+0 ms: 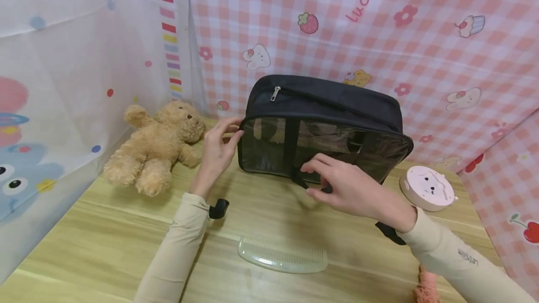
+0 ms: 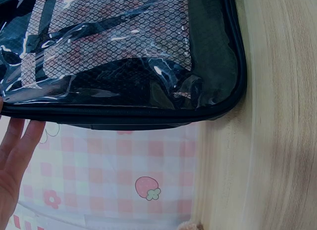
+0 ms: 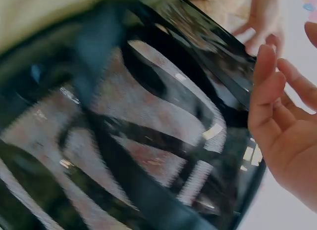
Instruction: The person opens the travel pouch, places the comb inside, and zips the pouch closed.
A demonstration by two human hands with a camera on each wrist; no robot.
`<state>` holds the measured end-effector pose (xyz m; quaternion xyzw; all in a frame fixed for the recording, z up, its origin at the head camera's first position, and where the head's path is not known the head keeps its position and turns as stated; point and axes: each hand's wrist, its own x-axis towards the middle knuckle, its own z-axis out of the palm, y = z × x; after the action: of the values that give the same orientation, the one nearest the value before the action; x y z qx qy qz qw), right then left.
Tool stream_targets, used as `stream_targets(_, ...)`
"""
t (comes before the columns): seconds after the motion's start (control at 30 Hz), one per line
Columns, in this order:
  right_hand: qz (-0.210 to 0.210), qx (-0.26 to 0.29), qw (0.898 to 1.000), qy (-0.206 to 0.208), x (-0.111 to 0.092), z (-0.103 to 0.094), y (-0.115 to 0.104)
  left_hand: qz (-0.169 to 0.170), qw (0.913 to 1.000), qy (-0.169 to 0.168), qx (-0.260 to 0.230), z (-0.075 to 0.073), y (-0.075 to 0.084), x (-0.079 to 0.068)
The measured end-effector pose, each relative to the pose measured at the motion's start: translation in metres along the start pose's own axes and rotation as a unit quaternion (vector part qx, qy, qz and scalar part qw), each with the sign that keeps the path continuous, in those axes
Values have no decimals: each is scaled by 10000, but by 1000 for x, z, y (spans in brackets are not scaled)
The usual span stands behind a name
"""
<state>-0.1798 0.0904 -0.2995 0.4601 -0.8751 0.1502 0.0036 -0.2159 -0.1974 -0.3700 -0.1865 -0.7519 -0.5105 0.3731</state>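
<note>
A black toiletry bag (image 1: 322, 102) with a clear front panel stands upright on the table, its top zipper (image 1: 275, 93) apparently drawn to the left end. My left hand (image 1: 217, 149) holds the bag's left edge, thumb in front and fingers behind it; the left wrist view shows the fingers (image 2: 25, 141) passing behind the black rim. In front of the clear panel, my right hand (image 1: 343, 183) hovers with loosely bent fingers and a gap between thumb and forefinger. A black strap handle (image 1: 300, 181) hangs beside its fingertips. Through the panel in the right wrist view, mesh and dark straps show.
A tan teddy bear (image 1: 153, 146) lies left of the bag. A pale green comb (image 1: 283, 256) lies near the front. On the right stands a round white clock-like object (image 1: 428, 188). Part of a pink fuzzy item (image 1: 427, 286) shows below the right sleeve. Patterned cloth (image 1: 332, 27) hangs behind.
</note>
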Motion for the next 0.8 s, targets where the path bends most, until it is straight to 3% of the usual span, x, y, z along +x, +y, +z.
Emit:
stream_targets(0.3, 447, 860, 9926, -730, -41, 66, 20, -104, 9998, -86, -113, 5, -18, -1)
stream_targets(0.5, 582, 1222, 9865, -918, -61, 91, 24, -6, 9999, -23, -133, 4, -20, 0)
stream_targets(0.73, 576, 1513, 9816, -1014, -78, 115, 25, -131, 9999, 41, -22, -1, 17, 3)
stream_targets(0.8, 694, 1658, 9775, -1101, -81, 121, 25, -153, 9999, 56, 4, -1, 17, 3)
